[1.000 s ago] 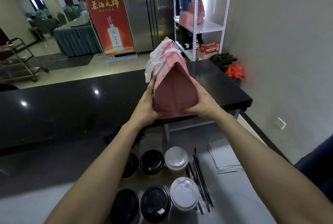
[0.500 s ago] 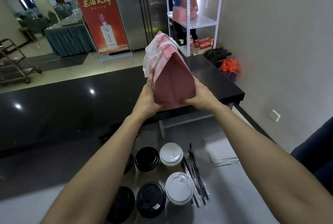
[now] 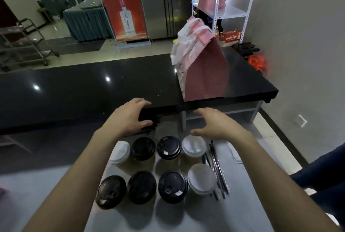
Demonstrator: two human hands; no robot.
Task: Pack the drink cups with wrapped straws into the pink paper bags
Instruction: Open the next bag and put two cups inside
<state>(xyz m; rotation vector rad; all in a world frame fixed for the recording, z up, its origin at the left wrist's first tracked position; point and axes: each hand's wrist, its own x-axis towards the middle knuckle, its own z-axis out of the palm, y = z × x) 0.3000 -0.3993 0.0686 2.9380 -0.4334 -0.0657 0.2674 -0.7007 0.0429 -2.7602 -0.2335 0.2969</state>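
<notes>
8 cups: 2 rows of 4 on the pale bench, just below the hands; 5 black lids, 3 white lids.
Straws: wrapped straws lie just right of the cups.
Pink paper bag: stands upright on the black bench, near its front edge, white handles on top.
Left hand: fingers relaxed and spread, holding nothing, apart from the bag.
Right hand: fingers loose, empty, above the far white lid.
Room: red banner, steel fridge, white shelf rack with pink bags, tiled floor, grey wall.
</notes>
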